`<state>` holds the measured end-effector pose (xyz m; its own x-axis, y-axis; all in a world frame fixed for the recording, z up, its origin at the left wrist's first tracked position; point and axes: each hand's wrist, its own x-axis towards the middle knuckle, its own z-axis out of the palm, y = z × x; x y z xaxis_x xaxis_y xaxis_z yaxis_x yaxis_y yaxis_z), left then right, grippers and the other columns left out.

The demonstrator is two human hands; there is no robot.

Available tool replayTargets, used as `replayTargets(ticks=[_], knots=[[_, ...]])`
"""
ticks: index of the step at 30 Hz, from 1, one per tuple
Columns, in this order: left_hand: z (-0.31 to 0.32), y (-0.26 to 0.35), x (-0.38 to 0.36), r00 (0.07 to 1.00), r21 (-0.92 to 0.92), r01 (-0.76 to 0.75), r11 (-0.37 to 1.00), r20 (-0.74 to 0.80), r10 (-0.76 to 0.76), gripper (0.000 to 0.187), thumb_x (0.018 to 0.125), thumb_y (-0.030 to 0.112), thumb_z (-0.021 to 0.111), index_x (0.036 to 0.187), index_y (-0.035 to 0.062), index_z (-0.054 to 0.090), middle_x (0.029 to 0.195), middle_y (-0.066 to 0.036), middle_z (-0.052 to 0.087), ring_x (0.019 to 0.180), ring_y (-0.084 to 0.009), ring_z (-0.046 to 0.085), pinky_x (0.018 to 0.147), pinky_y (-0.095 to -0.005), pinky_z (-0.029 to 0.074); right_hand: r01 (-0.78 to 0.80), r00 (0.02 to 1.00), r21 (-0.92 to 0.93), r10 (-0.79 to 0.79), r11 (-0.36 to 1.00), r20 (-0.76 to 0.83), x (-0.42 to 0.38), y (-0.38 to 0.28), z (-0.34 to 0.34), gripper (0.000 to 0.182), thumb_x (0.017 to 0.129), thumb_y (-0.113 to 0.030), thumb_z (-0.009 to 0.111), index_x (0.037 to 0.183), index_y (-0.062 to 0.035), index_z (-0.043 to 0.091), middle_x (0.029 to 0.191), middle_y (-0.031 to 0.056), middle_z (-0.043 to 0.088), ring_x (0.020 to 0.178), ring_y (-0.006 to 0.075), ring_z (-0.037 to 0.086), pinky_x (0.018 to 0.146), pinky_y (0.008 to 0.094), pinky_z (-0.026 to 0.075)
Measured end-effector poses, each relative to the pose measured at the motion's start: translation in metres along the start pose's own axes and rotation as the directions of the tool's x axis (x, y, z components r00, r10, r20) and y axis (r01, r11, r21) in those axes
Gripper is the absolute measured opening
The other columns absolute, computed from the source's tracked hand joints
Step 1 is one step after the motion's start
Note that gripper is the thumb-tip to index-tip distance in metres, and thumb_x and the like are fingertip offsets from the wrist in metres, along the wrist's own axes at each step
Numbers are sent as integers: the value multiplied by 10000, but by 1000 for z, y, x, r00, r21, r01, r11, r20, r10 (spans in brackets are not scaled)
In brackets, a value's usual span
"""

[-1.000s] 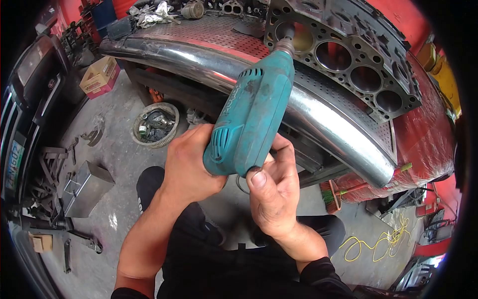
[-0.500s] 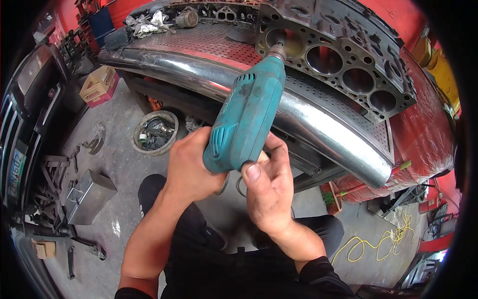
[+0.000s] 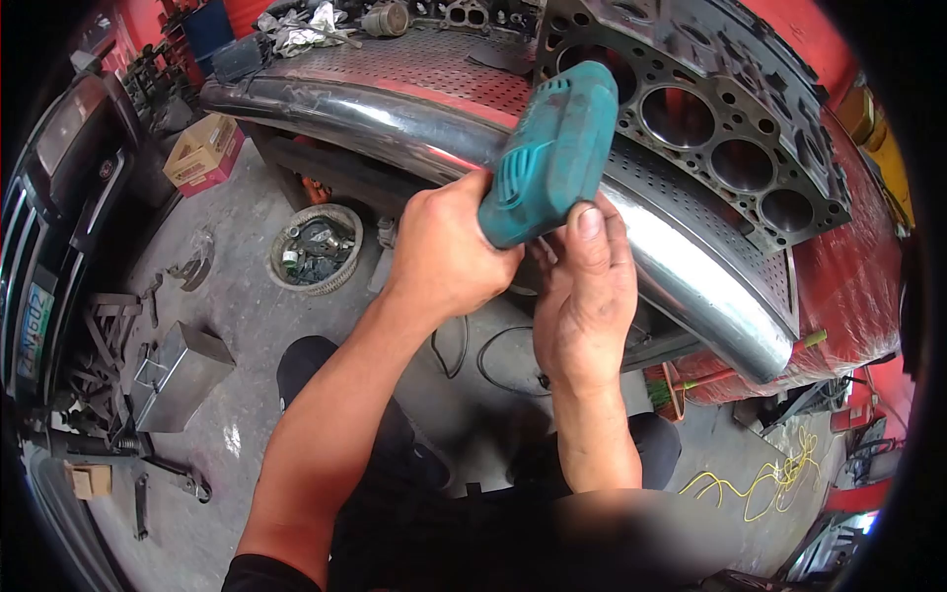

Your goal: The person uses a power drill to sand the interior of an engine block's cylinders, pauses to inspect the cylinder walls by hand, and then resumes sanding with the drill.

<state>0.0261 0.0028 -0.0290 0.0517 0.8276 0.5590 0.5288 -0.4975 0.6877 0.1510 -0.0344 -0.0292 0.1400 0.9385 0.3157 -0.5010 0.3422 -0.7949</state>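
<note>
**Both hands on the teal drill at the engine block**

From the head camera, we see our left hand [image 3: 446,255] wrapped around the near end of a teal power drill [image 3: 550,153], its fingers closed tight on the rear housing. Our right hand [image 3: 584,296] comes up from below, just beside the left; its thumb presses flat on the drill's near right edge while the other fingers curl under the body, so both hands are holding the tool. The drill tilts away from us, its vented back end towards the camera and its nose pointing at the far side. The nose itself is hidden behind the housing, so we cannot tell what it touches.

Just beyond the drill lies a dark engine block [image 3: 730,128] with a row of round cylinder bores running off to the right. The block rests on a perforated metal counter [image 3: 414,69] with a thick polished rolled edge [image 3: 681,266] curving from far left to near right. Crumpled rags [image 3: 301,28] and small metal parts sit at the counter's far left.

Down on the concrete floor [image 3: 237,306], to the left, stands a round basket [image 3: 316,249] of oily parts, a cardboard box [image 3: 202,150] farther off, and an open metal box [image 3: 178,375] nearer to us. A black cable [image 3: 493,360] loops under our hands, and a yellow cord [image 3: 760,483] lies tangled on the floor at the near right.
</note>
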Motion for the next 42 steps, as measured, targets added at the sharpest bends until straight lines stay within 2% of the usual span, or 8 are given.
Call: replayTargets(ticks=[6,9,12,15,33,36,39,42], knots=[[8,-1,19,999,51,51,997,16,-52,315,690,74,717,993,-2,677,785,-192,709,760,-346,733,722,-399,568,62,996,-11,-62,998,-58,22,12,-6,488,1039,-426,595,1335,-42,541,1221,79,682,1160,192,614,1016,394,416],[11,0,26,998,64,51,997,19,-52,304,693,86,718,980,-7,677,792,-197,709,776,-354,731,735,-400,566,35,999,16,-34,999,-35,27,5,-5,821,982,-405,705,1460,142,322,1368,196,550,1287,218,510,1141,370,339],[12,3,32,999,84,45,995,20,-47,304,693,98,722,971,-13,675,805,-205,710,797,-365,729,749,-405,565,48,998,23,-47,999,-28,33,6,-8,827,985,-417,698,1460,147,324,1359,190,560,1293,219,507,1142,370,337],[15,5,38,998,116,52,992,23,-55,305,693,107,724,967,-18,674,814,-214,710,810,-381,725,756,-411,565,88,994,-17,-89,996,-57,43,14,-11,491,1068,-453,522,1323,-38,581,1244,102,693,1138,185,630,987,363,434],[16,8,45,998,145,49,988,35,-54,339,692,129,739,998,-6,686,845,-234,717,855,-409,720,779,-432,568,29,998,50,-27,998,-48,48,5,-8,559,1043,-503,523,1322,-23,586,1238,119,702,1084,188,636,948,334,434],[11,4,31,999,151,8,989,40,-14,350,686,126,739,1007,-4,686,854,-239,712,873,-430,706,779,-443,569,-44,999,124,42,991,12,32,3,-14,652,981,-376,671,1389,75,435,1211,120,614,1076,187,591,992,334,440],[4,0,4,1000,112,-31,993,6,31,326,674,99,736,981,8,678,870,-236,706,877,-448,688,760,-464,564,-105,993,6,106,994,-55,8,6,-10,572,958,-543,544,1240,-51,618,1161,100,718,1098,199,602,971,370,386],[-6,-1,-24,995,36,-89,995,-51,91,296,659,69,744,934,11,652,865,-222,692,845,-449,679,723,-473,556,-65,997,-7,64,998,-52,-21,7,-2,602,927,-539,580,1283,-54,570,1222,82,668,1158,216,569,1036,384,362]])
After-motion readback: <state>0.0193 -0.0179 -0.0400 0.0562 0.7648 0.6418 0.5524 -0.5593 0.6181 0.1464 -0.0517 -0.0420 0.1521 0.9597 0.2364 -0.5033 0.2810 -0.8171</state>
